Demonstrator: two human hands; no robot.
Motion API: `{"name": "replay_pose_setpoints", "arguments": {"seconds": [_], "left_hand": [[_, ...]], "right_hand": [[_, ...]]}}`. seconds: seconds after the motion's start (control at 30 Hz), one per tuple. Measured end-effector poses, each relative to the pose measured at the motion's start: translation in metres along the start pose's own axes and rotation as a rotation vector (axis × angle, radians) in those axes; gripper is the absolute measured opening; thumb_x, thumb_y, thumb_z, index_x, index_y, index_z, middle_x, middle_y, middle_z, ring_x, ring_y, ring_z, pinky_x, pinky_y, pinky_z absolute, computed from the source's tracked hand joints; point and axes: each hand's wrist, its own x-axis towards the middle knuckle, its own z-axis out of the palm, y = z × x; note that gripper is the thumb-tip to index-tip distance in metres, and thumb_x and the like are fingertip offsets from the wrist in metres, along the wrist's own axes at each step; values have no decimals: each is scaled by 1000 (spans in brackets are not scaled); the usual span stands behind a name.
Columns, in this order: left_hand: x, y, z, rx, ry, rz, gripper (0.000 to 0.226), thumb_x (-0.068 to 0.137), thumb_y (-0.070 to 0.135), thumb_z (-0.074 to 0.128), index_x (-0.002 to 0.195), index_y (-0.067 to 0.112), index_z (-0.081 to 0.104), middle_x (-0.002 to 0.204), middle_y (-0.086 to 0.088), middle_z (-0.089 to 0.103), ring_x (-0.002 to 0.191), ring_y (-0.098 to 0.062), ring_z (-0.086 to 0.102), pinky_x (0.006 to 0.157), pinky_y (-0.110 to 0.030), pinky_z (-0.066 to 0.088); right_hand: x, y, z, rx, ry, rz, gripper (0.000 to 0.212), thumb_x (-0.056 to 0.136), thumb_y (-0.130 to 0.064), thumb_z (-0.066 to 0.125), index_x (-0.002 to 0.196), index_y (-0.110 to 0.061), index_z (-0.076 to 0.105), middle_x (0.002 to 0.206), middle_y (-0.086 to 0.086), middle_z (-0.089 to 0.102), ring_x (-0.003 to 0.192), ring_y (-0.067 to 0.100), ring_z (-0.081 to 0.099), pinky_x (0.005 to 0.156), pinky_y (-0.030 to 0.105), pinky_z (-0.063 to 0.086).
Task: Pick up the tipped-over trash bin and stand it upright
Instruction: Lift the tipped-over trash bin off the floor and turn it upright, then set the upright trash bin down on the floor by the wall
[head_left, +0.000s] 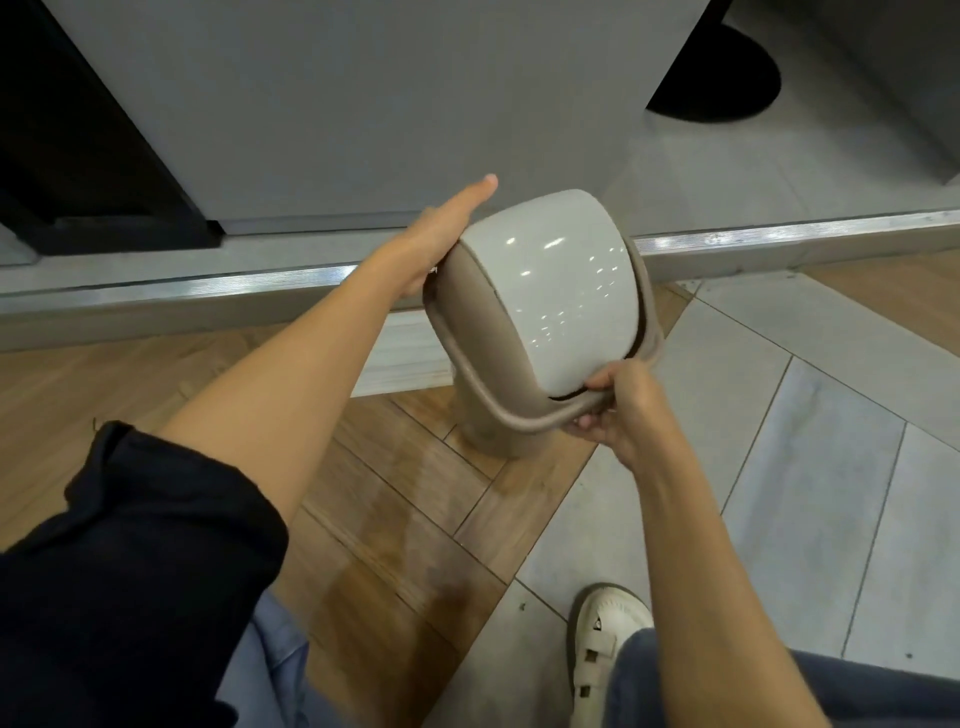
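Taupe plastic trash bin (496, 426) with a glossy pale grey swing lid (556, 291), seen from the head view: base down on the wood-look floor (395, 499), right by the seam where it meets the grey tile, just in front of the metal-edged step (208, 283). Long axis near vertical, top leaning slightly toward the left hand. Left hand (436, 239) flat against the far-left side of the lid collar, fingers straight, open palm pressing, not wrapped. Right hand (618, 405) on the near rim, grip closed around the rim (519, 421), thumb on top. Right hand is nearer the camera; bin lies forward of both. Judgement: almost upright, needs only squaring. No brand, label or writing readable.
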Motion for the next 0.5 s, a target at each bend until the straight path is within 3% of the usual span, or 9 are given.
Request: {"name": "replay_pose_setpoints", "arguments": {"seconds": [0.07, 0.1, 0.17, 0.23, 0.27, 0.33, 0.37, 0.43, 0.5], "left_hand": [[0, -1, -3, 11, 18, 28, 79, 97, 74, 45, 141, 11, 62, 109, 0, 77, 92, -11, 76, 63, -17, 47], [0, -2, -5, -1, 40, 37, 73, 100, 71, 44, 136, 11, 66, 95, 4, 75, 82, -11, 72, 61, -19, 46], [-1, -9, -10, -26, 101, 40, 68, 102, 68, 45, 133, 12, 68, 106, 1, 72, 95, -16, 63, 73, -26, 46], [-7, -21, -13, -84, 181, 44, 61, 105, 62, 42, 133, 13, 66, 131, -3, 68, 116, -20, 60, 96, -34, 49], [-13, -26, -12, -127, 226, 33, 59, 108, 58, 40, 140, 14, 62, 144, -4, 62, 129, -22, 57, 110, -40, 45], [-30, -38, -6, -238, 356, 27, 54, 112, 50, 37, 152, 16, 50, 158, -4, 49, 144, -24, 45, 122, -43, 35], [-39, -45, 0, -309, 423, 19, 52, 112, 47, 37, 154, 17, 47, 159, -3, 47, 144, -24, 43, 122, -42, 35], [-55, -61, 15, -456, 480, -26, 50, 112, 46, 38, 155, 21, 43, 157, -1, 45, 143, -24, 43, 122, -45, 35], [-68, -73, 32, -560, 399, -82, 56, 109, 54, 38, 158, 26, 38, 161, 1, 43, 145, -23, 42, 123, -52, 35]], "right_hand": [[-12, 6, 2, -46, -117, 100, 3, 87, -4, 47, 86, -3, 50, 67, 14, 52, 42, 26, 58, 54, 40, 60], [-17, 4, -1, -136, -177, 151, 8, 91, -10, 49, 92, -3, 50, 71, 17, 55, 52, 30, 65, 57, 40, 61], [-22, -7, -13, -426, -207, 179, 26, 95, -26, 55, 105, -2, 51, 88, 21, 61, 75, 35, 70, 72, 43, 60], [-25, -25, -26, -683, -48, 53, 35, 93, -34, 59, 110, -4, 51, 102, 19, 61, 92, 37, 67, 82, 45, 55], [-23, -35, -30, -730, 54, -57, 33, 93, -35, 59, 106, -6, 52, 101, 16, 61, 95, 37, 65, 79, 42, 54], [-16, -53, -31, -649, 185, -317, 24, 93, -34, 55, 87, -11, 56, 83, 5, 57, 87, 33, 56, 66, 30, 44], [-9, -59, -29, -578, 204, -408, 22, 93, -35, 53, 89, -13, 58, 80, 0, 54, 87, 29, 52, 66, 29, 41], [6, -69, -18, -470, 158, -443, 42, 93, -44, 47, 122, -17, 58, 107, -4, 60, 105, 22, 53, 83, 32, 44], [20, -69, -10, -420, 43, -401, 56, 91, -57, 39, 135, -26, 54, 129, -9, 58, 120, 16, 52, 103, 38, 42]]}}
